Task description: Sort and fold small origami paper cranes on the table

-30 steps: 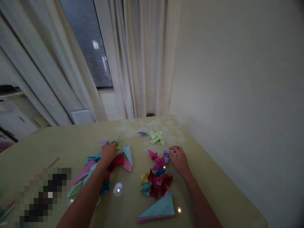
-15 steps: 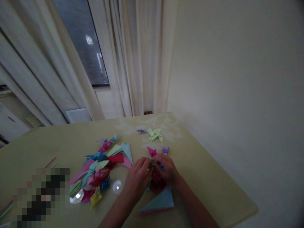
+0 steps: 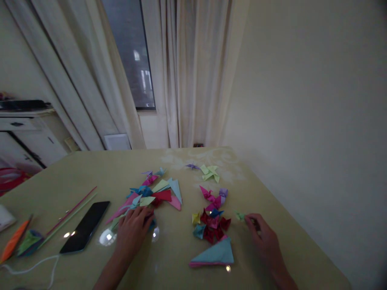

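Observation:
My left hand (image 3: 133,227) rests on the front of a pile of folded coloured paper (image 3: 163,196), its fingers somewhat apart and bent over the pieces; the fingertips are partly hidden. To the right, my right hand (image 3: 264,233) pinches a small light green folded paper piece (image 3: 240,216) just above the table. Between the hands lies a cluster of red folded paper pieces (image 3: 213,223), with a yellow piece (image 3: 196,218), a teal piece (image 3: 199,231) and a blue piece (image 3: 215,213) around it. In front of them is a light blue folded paper triangle (image 3: 214,253) with pink beneath.
Behind the cluster sit magenta folded pieces (image 3: 211,197), a purple piece (image 3: 223,194), a pale green paper pinwheel (image 3: 210,173) and a purple paper crane (image 3: 192,166). On the left lie a phone (image 3: 86,227), thin sticks (image 3: 71,213), a white cable (image 3: 33,266) and an orange object (image 3: 15,241).
My hands were together over the red cluster and have moved apart: the left to the pile, the right outward with the green piece. The view has turned left, showing the phone and sticks.

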`<state>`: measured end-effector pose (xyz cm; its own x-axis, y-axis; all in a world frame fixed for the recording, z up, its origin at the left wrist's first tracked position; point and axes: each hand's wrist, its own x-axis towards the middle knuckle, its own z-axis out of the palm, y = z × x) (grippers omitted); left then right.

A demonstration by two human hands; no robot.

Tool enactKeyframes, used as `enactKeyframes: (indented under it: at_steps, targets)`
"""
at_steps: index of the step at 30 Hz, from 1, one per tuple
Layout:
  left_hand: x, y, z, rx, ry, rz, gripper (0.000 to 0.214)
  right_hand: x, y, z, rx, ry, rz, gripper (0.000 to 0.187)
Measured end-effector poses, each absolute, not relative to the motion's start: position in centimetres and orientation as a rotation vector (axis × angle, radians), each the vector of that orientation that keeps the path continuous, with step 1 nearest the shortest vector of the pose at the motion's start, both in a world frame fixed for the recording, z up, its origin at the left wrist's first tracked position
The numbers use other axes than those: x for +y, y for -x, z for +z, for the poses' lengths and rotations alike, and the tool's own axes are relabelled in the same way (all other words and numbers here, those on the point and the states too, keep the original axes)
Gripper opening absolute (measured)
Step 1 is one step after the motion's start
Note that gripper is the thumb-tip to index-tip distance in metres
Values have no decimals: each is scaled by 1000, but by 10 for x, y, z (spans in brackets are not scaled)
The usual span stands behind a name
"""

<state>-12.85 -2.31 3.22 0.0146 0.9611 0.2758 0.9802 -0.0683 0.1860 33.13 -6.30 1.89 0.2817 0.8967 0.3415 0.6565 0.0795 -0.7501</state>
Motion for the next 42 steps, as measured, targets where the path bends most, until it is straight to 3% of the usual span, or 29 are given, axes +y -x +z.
enactKeyframes:
  at_steps: [5,9,13,17,21,24,29,34,42]
  targets:
    - [-9,123,41,-2152,2254,-572,26,-67,-333,-1,-1477,1610,160,43]
    - [-13,118,41,-1961,2163,-1082,27,-80,-307,14,-1449,1525,50,30]
    - [-42,93,39,-1577,2313,-1466,23,-94,-241,47,-1678,1251,368,19]
    - [-73,59,47,-1323,2582,-1409,24,-91,-184,71,-1831,1052,633,35]
    - [-79,45,54,-1247,2612,-1466,27,-79,-161,73,-1811,963,715,16]
    - [-74,42,51,-1309,2566,-1578,21,-75,-156,67,-1728,1018,749,17]
    - [-76,42,42,-1626,2416,-1696,51,-81,-164,56,-1455,1141,795,24]
    - [-80,46,42,-1809,2521,-1722,36,-91,-181,52,-1337,1158,848,27]
    - [-85,14,57,-1868,2718,-1881,34,-102,-175,56,-1328,1097,997,25]
